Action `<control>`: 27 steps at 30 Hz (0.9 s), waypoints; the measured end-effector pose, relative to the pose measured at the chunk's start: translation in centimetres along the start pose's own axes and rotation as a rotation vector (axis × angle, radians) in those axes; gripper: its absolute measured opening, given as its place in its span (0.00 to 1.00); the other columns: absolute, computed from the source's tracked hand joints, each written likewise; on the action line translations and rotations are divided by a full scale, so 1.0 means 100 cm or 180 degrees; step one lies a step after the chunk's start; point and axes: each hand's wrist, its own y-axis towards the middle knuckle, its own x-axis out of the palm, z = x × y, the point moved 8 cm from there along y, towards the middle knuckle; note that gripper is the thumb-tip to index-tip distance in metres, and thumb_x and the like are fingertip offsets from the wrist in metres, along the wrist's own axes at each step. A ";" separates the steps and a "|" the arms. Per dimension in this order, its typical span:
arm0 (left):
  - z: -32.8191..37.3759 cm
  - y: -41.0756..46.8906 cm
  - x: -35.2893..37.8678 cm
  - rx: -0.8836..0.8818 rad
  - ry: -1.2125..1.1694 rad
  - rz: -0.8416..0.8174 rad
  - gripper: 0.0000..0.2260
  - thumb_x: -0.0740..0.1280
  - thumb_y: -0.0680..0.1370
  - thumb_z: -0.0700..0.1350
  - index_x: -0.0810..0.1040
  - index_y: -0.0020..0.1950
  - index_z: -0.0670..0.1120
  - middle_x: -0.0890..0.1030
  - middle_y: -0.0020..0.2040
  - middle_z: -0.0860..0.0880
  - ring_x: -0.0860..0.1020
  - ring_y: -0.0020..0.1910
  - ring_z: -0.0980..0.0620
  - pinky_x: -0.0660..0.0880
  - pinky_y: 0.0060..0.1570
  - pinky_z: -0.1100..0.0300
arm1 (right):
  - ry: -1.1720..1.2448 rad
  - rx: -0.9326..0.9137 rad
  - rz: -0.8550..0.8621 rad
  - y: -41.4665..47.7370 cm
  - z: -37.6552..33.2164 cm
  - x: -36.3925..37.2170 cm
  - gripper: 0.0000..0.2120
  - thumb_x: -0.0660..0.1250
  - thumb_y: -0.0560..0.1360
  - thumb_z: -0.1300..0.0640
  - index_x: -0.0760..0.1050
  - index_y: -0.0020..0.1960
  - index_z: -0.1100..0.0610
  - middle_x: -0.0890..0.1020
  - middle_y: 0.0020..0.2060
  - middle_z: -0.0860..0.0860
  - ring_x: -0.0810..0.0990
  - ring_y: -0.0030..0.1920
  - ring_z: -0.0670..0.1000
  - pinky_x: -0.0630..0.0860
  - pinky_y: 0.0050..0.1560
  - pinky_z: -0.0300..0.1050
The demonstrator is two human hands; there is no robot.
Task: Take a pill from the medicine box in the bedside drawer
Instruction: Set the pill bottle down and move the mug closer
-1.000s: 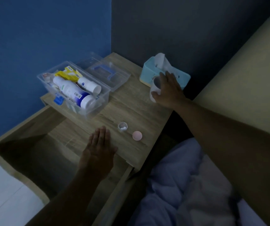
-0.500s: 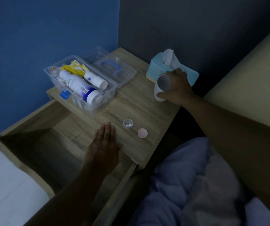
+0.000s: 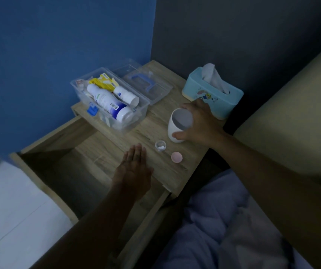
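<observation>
The clear medicine box (image 3: 136, 115) stands open on the wooden bedside table (image 3: 152, 133), filled with white bottles and a yellow packet. Its clear lid (image 3: 146, 84) with a blue handle lies behind it. A small clear pill vial (image 3: 160, 146) with white pills inside stands near the table's front, its pink cap (image 3: 176, 157) beside it. My left hand (image 3: 133, 169) rests flat, fingers together, just left of the vial, holding nothing. My right hand (image 3: 200, 123) grips a white cup (image 3: 178, 127), tilted toward me, right behind the vial.
The drawer (image 3: 62, 171) below the tabletop is pulled out, dark inside. A light blue tissue box (image 3: 212, 96) stands at the back right. Blue and grey walls close the back. Rumpled bedding (image 3: 223, 220) lies at the lower right, a white surface at the lower left.
My right hand has taken the white cup from beside the tissue box and brought it forward, close to the pill vial. My left hand has stayed flat in place.
</observation>
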 end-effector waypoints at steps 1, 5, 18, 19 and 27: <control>0.000 0.000 0.000 -0.0004 0.0020 -0.0005 0.31 0.49 0.82 0.56 0.46 0.79 0.39 0.47 0.80 0.38 0.47 0.79 0.43 0.47 0.77 0.49 | -0.0006 0.0015 -0.0008 -0.001 0.000 0.001 0.48 0.82 0.57 0.44 0.67 0.72 0.53 0.64 0.57 0.46 0.64 0.65 0.51 0.63 0.56 0.42; -0.001 0.000 0.000 -0.0045 0.0044 -0.0020 0.31 0.48 0.82 0.56 0.46 0.79 0.39 0.47 0.80 0.38 0.47 0.79 0.43 0.47 0.77 0.50 | 0.0004 0.0053 -0.0002 -0.007 0.001 0.005 0.46 0.83 0.58 0.47 0.69 0.71 0.54 0.66 0.59 0.47 0.66 0.65 0.53 0.63 0.55 0.41; -0.001 0.000 0.000 -0.0181 -0.0069 -0.0038 0.31 0.50 0.82 0.55 0.47 0.79 0.39 0.48 0.80 0.39 0.47 0.79 0.43 0.47 0.77 0.50 | 0.0083 0.0345 -0.0140 -0.015 -0.001 0.003 0.47 0.83 0.58 0.45 0.65 0.72 0.49 0.66 0.65 0.52 0.67 0.66 0.54 0.66 0.54 0.44; -0.001 0.000 0.000 -0.0198 -0.0105 -0.0041 0.31 0.51 0.82 0.55 0.47 0.79 0.39 0.47 0.80 0.39 0.46 0.79 0.43 0.47 0.77 0.50 | 0.0109 0.0401 -0.0180 -0.016 -0.003 0.002 0.49 0.83 0.59 0.44 0.63 0.73 0.49 0.66 0.66 0.52 0.67 0.66 0.54 0.66 0.55 0.44; -0.028 -0.004 -0.027 -0.0312 -0.0959 -0.0059 0.27 0.59 0.80 0.49 0.59 0.77 0.41 0.61 0.78 0.44 0.59 0.77 0.49 0.59 0.75 0.55 | -0.0222 -0.0488 0.0626 -0.033 -0.082 -0.029 0.21 0.71 0.73 0.50 0.74 0.63 0.56 0.75 0.59 0.53 0.75 0.58 0.53 0.76 0.54 0.50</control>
